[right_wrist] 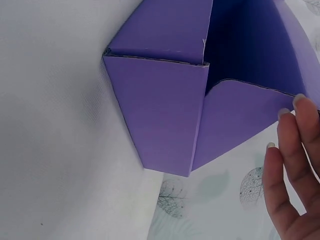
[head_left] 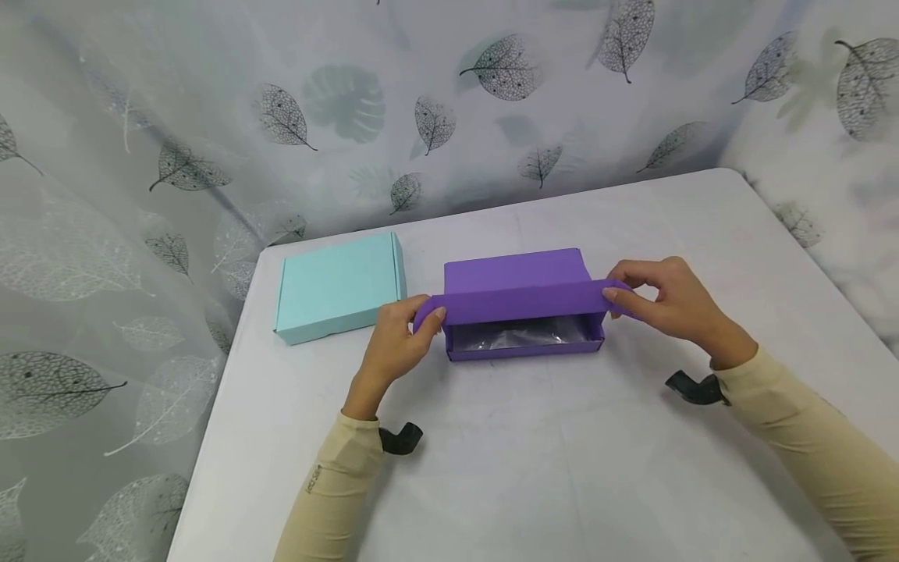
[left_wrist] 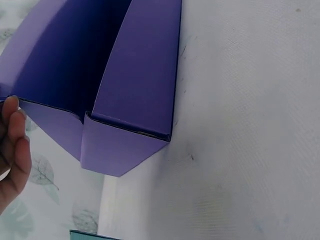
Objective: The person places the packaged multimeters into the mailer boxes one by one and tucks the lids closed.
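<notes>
A purple cardboard box (head_left: pixel 523 273) stands on the white table with its lid partly raised, the front flap hanging above the front wall. Through the gap, clear plastic wrapping (head_left: pixel 516 334) shows inside; whatever lies under it is hidden. My left hand (head_left: pixel 395 343) pinches the flap's left ear between thumb and fingers. At the other end, my right hand (head_left: pixel 663 300) pinches the right ear the same way. Both wrist views show the box's side walls (left_wrist: pixel 120 147) and the lid's side flap (right_wrist: pixel 240 120), with fingertips at the lid's edge.
A closed mint-green box (head_left: pixel 337 281) lies to the left of the purple one, close to my left hand. Black wrist mounts (head_left: pixel 402 439) stick out from both sleeves. A leaf-printed curtain (head_left: pixel 421 101) hangs behind the table (head_left: pixel 492 468) and along its sides.
</notes>
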`<state>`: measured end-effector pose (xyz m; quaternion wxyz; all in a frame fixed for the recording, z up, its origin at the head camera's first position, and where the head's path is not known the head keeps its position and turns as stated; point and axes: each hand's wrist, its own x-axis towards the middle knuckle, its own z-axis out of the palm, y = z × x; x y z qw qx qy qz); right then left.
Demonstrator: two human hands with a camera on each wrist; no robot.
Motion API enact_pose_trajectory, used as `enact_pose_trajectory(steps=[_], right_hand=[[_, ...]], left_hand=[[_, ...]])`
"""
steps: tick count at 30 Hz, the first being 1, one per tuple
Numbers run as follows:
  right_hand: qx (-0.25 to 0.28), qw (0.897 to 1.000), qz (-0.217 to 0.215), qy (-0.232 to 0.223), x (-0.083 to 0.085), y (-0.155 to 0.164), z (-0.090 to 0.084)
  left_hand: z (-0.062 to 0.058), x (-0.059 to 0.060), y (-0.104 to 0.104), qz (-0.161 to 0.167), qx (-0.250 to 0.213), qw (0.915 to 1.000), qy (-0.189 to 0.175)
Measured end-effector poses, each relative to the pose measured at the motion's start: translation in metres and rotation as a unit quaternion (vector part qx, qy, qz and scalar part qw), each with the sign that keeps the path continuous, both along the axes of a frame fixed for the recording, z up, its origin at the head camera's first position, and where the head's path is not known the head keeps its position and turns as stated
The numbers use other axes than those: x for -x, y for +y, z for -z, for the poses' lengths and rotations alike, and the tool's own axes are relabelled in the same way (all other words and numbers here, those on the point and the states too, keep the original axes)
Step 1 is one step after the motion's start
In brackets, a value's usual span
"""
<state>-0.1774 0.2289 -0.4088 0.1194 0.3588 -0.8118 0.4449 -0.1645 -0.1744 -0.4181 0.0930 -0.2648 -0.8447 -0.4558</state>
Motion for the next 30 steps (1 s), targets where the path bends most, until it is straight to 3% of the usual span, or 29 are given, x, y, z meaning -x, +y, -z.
enact_pose_trajectory(steps=[4, 9, 17, 30], right_hand=[[-0.010, 0.999, -0.020, -0.047, -0.001, 0.002, 0.000], [-0.025, 0.997, -0.025, -0.073, -0.004, 0.003, 0.004], [-0.038, 0.994, -0.071, -0.071, -0.004, 0.004, 0.010], [-0.065, 0.991, -0.086, -0.072, -0.005, 0.004, 0.013]], left_hand=[[0.003, 0.000, -0.001, 0.008, 0.009, 0.9998, -0.016], [0.006, -0.001, -0.003, 0.020, 0.023, 0.9992, -0.027], [0.010, -0.004, -0.005, 0.031, 0.063, 0.9965, -0.045], [0.016, -0.004, -0.008, 0.050, 0.102, 0.9922, -0.051]])
